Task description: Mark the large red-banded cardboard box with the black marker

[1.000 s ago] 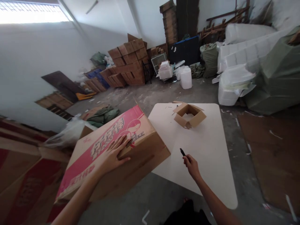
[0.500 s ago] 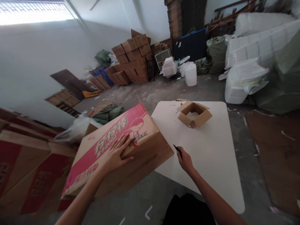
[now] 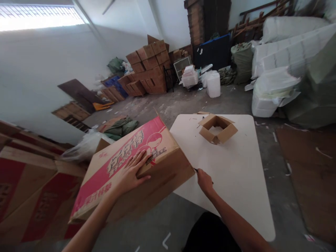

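My left hand (image 3: 131, 174) lies flat on the top of the big carton (image 3: 136, 168), fingers spread and open, palm pressing down on the pink printed panel. The carton sits tilted, its far corner resting on the near-left edge of the white table (image 3: 236, 175), the rest hanging out toward me over the floor. My right hand (image 3: 204, 181) is closed around a dark marker (image 3: 196, 170), its tip right at the carton's brown side, at the corner nearest the table.

I judge the carton stiff along its edges but soft in the middle of each panel, so my palm belongs near the top edge, where it lies now. Whether it is full or empty I cannot tell. The printed face looks smooth and may slide under a flat hand; a hold under the lower corner would be surer. The marker is light and needs only a pinch.

Farther along the table stands a small open box (image 3: 217, 128), flaps up. Beyond it, against the far wall, is a stack of brown cartons (image 3: 148, 68) and a white plastic jug (image 3: 213, 84).
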{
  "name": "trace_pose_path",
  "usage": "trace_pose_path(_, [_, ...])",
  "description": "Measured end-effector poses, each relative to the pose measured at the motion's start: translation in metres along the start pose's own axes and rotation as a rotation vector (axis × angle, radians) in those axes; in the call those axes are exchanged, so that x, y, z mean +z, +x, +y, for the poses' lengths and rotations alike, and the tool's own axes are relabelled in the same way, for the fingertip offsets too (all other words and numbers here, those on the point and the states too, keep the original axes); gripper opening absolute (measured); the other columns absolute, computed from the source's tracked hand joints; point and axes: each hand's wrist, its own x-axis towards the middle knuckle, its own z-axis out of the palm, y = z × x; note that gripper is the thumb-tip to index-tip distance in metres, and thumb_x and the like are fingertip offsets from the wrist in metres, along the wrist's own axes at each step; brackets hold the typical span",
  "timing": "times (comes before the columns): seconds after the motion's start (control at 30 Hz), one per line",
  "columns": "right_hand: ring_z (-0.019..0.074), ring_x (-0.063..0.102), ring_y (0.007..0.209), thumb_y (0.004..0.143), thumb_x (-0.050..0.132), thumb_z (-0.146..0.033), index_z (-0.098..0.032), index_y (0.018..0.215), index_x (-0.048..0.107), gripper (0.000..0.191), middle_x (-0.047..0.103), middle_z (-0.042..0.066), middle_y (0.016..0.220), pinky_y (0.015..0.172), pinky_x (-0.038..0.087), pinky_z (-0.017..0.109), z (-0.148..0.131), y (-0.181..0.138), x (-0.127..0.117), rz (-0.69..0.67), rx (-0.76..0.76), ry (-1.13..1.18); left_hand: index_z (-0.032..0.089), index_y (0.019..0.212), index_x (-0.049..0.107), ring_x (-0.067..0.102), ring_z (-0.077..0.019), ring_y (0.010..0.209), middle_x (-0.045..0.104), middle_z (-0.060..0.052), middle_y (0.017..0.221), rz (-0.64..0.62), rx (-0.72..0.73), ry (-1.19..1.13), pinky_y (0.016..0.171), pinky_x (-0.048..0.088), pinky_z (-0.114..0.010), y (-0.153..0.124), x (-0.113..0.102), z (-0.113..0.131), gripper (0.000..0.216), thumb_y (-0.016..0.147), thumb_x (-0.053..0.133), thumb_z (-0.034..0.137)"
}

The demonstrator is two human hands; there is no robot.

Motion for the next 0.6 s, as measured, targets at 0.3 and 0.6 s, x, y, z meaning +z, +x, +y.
trace_pose_path(0.3, [0.0244,0.067,0.077,0.099,0.03,-0.041,-0.016,0.105,0.067,0.045,0.074,0.01,0.085,0.064,0.045,0.031,-0.037,0.009,-0.01,0.108,0.241,0.426,0.027,0.157,0.027,0.019,-0.0327,0.155,0.021,-0.012,0.168,0.023,-0.035,-0.03,0.123,0.024,-0.055,0.022,0.001,0.017,0.081,0.089,0.05,0.065])
trace_pose_path(0.6, [0.0272,0.069,0.094,0.094,0.031,-0.035,-0.011,0.132,0.063,0.055,0.075,0.014,0.101,0.08,0.051,0.034,-0.075,0.045,-0.037,0.169,0.357,0.657,0.027,0.158,0.024,0.016,-0.0311,0.155,0.021,-0.011,0.168,0.005,-0.145,-0.016,0.124,0.022,-0.055,0.047,-0.002,0.047,0.078,0.091,0.053,0.053])
